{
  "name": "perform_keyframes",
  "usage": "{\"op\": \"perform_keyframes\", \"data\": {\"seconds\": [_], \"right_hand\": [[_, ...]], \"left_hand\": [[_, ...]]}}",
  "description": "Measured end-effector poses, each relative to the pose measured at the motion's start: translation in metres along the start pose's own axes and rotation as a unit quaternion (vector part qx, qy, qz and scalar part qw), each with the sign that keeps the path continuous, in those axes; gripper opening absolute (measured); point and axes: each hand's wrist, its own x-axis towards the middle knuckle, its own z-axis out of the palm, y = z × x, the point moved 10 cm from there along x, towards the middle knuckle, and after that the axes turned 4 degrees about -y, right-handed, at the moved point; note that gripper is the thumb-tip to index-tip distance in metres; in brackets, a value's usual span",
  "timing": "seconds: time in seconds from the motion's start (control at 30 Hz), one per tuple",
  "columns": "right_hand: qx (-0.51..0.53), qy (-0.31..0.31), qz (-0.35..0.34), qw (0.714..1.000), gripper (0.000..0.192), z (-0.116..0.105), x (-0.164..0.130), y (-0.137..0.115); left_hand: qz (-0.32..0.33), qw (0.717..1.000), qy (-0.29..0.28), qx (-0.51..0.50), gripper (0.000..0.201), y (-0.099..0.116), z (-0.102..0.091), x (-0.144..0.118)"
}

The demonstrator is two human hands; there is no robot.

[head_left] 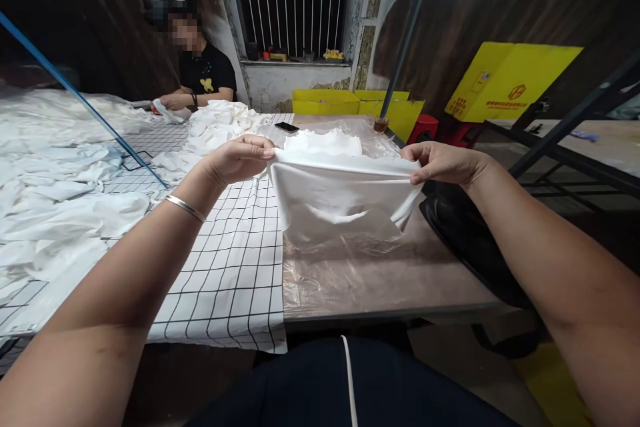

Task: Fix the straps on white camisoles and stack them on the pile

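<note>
A thin white cloth garment (340, 183) hangs stretched between my two hands above the plastic-covered part of the table. Its upper edge is pulled nearly straight, while the lower part droops in loose folds. My left hand (245, 157) pinches the upper left corner between thumb and fingers. At the upper right corner, my right hand (443, 163) grips the cloth the same way. Just behind the garment lies a pile of white cloth pieces (325, 142), partly hidden by it.
Heaps of white garments (65, 213) cover the left side of the checked tablecloth (225, 267). A phone (287, 127) lies farther back. Across the table, a person (207, 73) handles white cloth. Yellow boxes (325, 101) stand behind; a blue pole (85, 100) slants over the left side.
</note>
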Motion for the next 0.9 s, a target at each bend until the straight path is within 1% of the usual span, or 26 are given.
{"op": "perform_keyframes", "data": {"seconds": [0.07, 0.1, 0.17, 0.23, 0.27, 0.3, 0.33, 0.4, 0.43, 0.47, 0.5, 0.53, 0.57, 0.63, 0.7, 0.77, 0.8, 0.83, 0.87, 0.9], "right_hand": [[-0.036, -0.023, 0.003, 0.999, 0.048, 0.001, -0.004, -0.002], [-0.069, -0.045, 0.009, 0.997, 0.046, 0.004, -0.007, -0.003], [-0.161, -0.114, 0.039, 0.980, 0.042, 0.015, -0.014, 0.000], [-0.267, -0.190, 0.080, 0.941, 0.040, 0.029, -0.024, 0.010], [-0.323, -0.213, 0.098, 0.917, 0.039, 0.033, -0.028, 0.016], [-0.380, -0.218, 0.109, 0.892, 0.037, 0.034, -0.030, 0.021], [-0.438, -0.205, 0.113, 0.868, 0.033, 0.032, -0.030, 0.024], [-0.549, -0.138, 0.093, 0.819, 0.026, 0.024, -0.026, 0.022], [-0.593, -0.096, 0.072, 0.796, 0.024, 0.020, -0.024, 0.017], [-0.624, -0.056, 0.045, 0.778, 0.025, 0.017, -0.023, 0.011], [-0.642, -0.022, 0.019, 0.767, 0.028, 0.016, -0.023, 0.006], [-0.646, 0.006, -0.003, 0.763, 0.031, 0.015, -0.024, 0.001], [-0.641, 0.026, -0.020, 0.767, 0.035, 0.015, -0.025, -0.003], [-0.608, 0.056, -0.033, 0.791, 0.038, 0.016, -0.028, -0.007], [-0.562, 0.113, -0.026, 0.819, 0.034, 0.012, -0.030, -0.011], [-0.511, 0.185, -0.017, 0.839, 0.030, 0.007, -0.029, -0.016], [-0.486, 0.208, -0.010, 0.849, 0.031, 0.007, -0.026, -0.018], [-0.463, 0.213, -0.001, 0.860, 0.030, 0.011, -0.019, -0.018], [-0.440, 0.205, 0.006, 0.875, 0.026, 0.018, -0.010, -0.018], [-0.409, 0.193, 0.009, 0.892, 0.025, 0.028, 0.000, -0.019]], "left_hand": [[-0.026, 0.999, -0.017, 0.041, 0.030, -0.001, -0.001, -0.007], [-0.036, 0.996, -0.037, 0.073, 0.031, 0.000, 0.001, -0.011], [-0.055, 0.981, -0.105, 0.156, 0.032, 0.002, 0.007, -0.019], [-0.071, 0.945, -0.182, 0.262, 0.033, -0.001, 0.015, -0.028], [-0.071, 0.920, -0.211, 0.323, 0.033, -0.002, 0.019, -0.032], [-0.065, 0.892, -0.228, 0.386, 0.032, -0.003, 0.021, -0.035], [-0.048, 0.863, -0.230, 0.447, 0.031, -0.003, 0.023, -0.037], [-0.001, 0.814, -0.208, 0.542, 0.029, 0.003, 0.026, -0.038], [0.022, 0.798, -0.191, 0.571, 0.029, 0.007, 0.027, -0.038], [0.041, 0.787, -0.174, 0.590, 0.029, 0.010, 0.028, -0.038], [0.052, 0.781, -0.157, 0.602, 0.030, 0.014, 0.027, -0.038], [0.055, 0.778, -0.139, 0.610, 0.030, 0.016, 0.024, -0.038], [0.052, 0.777, -0.117, 0.616, 0.030, 0.019, 0.020, -0.036], [0.035, 0.778, -0.063, 0.624, 0.027, 0.025, 0.006, -0.032], [0.000, 0.775, -0.013, 0.631, 0.027, 0.028, -0.008, -0.026], [-0.038, 0.760, 0.014, 0.649, 0.039, 0.033, -0.018, -0.019], [-0.057, 0.747, 0.021, 0.662, 0.048, 0.037, -0.022, -0.014], [-0.073, 0.735, 0.031, 0.673, 0.060, 0.044, -0.028, -0.007], [-0.075, 0.727, 0.053, 0.680, 0.070, 0.057, -0.034, 0.001], [-0.059, 0.731, 0.066, 0.677, 0.076, 0.073, -0.037, 0.012]]}}
